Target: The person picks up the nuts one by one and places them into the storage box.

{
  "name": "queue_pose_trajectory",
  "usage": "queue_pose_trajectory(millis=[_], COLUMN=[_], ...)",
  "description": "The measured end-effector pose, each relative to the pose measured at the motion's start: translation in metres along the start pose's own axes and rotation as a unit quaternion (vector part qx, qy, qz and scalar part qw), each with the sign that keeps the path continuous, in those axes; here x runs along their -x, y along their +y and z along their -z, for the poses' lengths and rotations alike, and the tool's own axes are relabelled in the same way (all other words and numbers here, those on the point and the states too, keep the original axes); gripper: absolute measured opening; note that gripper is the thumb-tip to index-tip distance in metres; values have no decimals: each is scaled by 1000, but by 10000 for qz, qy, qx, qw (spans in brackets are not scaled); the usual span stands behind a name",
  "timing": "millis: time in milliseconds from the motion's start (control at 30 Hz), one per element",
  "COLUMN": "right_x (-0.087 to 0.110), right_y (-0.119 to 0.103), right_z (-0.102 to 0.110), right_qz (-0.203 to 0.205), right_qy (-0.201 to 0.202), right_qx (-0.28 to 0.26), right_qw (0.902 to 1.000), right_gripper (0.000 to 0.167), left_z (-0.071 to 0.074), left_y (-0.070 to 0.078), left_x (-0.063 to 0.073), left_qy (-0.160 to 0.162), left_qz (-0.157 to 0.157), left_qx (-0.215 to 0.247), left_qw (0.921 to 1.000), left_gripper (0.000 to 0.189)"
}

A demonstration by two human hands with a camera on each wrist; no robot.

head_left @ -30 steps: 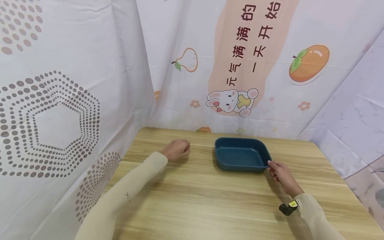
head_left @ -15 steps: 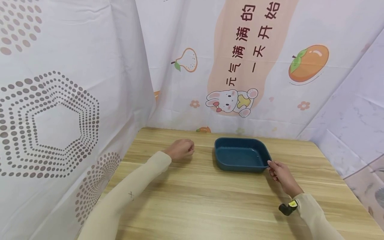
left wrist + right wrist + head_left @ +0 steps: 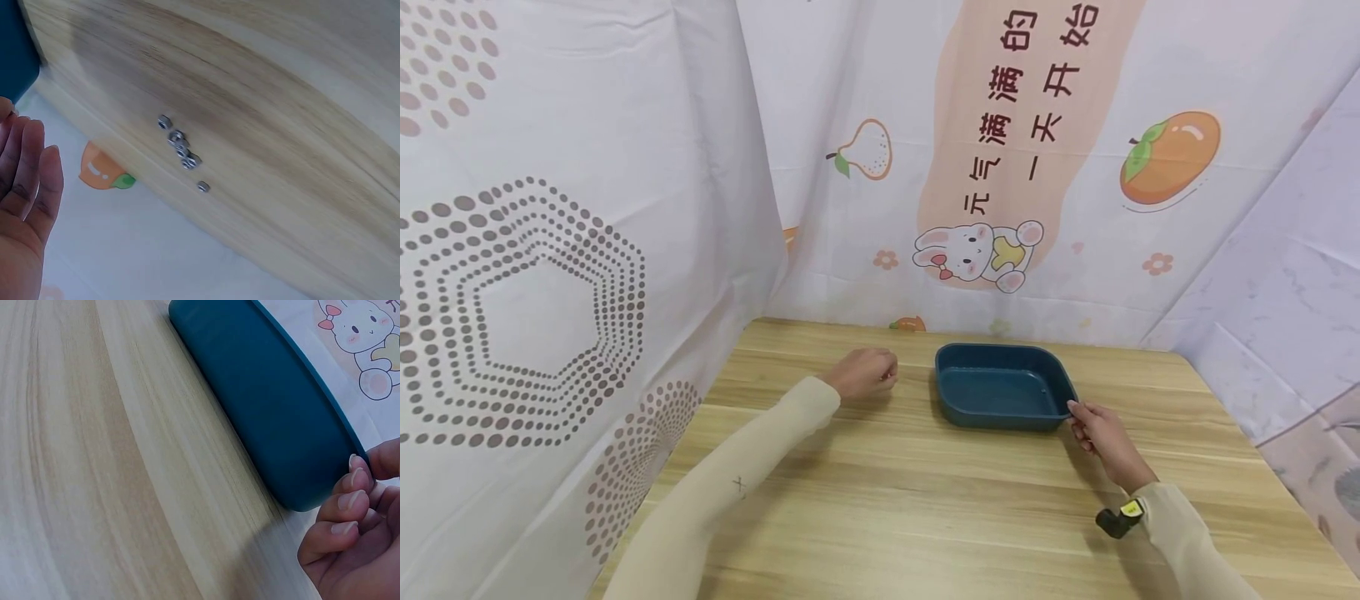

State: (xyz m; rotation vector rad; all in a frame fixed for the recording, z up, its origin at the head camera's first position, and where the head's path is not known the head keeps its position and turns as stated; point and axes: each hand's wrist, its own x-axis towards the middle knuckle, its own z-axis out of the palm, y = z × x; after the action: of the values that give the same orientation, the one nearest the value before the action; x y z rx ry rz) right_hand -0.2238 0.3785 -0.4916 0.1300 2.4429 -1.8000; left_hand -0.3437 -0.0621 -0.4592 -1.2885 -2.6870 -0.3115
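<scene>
A dark blue rectangular box (image 3: 1000, 392) stands on the wooden table toward the back. My right hand (image 3: 1105, 437) pinches its near right corner, thumb at the rim and fingers curled below, as the right wrist view shows. My left hand (image 3: 865, 374) is over the table just left of the box, apart from it. In the left wrist view, its thumb and fingertips (image 3: 34, 131) meet at the left edge around a small silvery thing (image 3: 14, 112), mostly hidden. Several small metal nuts (image 3: 181, 150) lie loosely grouped on the table; in the head view my left arm and hand hide them.
The wooden table (image 3: 940, 508) reaches back to a printed curtain (image 3: 850, 250) along its far edge. Another white curtain with dotted patterns (image 3: 715, 250) hangs at the left. A small black device with a yellow label (image 3: 1120, 518) sits on my right wrist.
My left hand has moved steadily right toward the box, with its fingers still curled in. The right hand and the box have stayed in place.
</scene>
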Motion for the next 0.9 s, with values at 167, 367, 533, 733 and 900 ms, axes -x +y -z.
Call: queue_pose_trajectory(millis=[167, 367, 533, 733, 900], right_x=[0, 0, -1, -5, -4], right_y=[1, 2, 1, 3, 3], right_z=[0, -1, 0, 2, 1], right_qz=[17, 37, 7, -105, -105], right_qy=[27, 41, 20, 3, -16], right_qx=[8, 100, 75, -6, -29], right_qw=[10000, 9999, 10000, 9999, 9999], right_gripper=[48, 48, 46, 43, 44], left_z=[1, 1, 1, 1, 1], left_y=[7, 11, 13, 18, 22], left_x=[-5, -8, -13, -19, -23], left_qy=[-110, -113, -102, -162, -255], left_qz=[-27, -94, -199, -224, -172], left_qx=[-39, -39, -58, -5, -35], left_qw=[9999, 9999, 9997, 9996, 9995], left_gripper=[7, 9, 10, 10, 8])
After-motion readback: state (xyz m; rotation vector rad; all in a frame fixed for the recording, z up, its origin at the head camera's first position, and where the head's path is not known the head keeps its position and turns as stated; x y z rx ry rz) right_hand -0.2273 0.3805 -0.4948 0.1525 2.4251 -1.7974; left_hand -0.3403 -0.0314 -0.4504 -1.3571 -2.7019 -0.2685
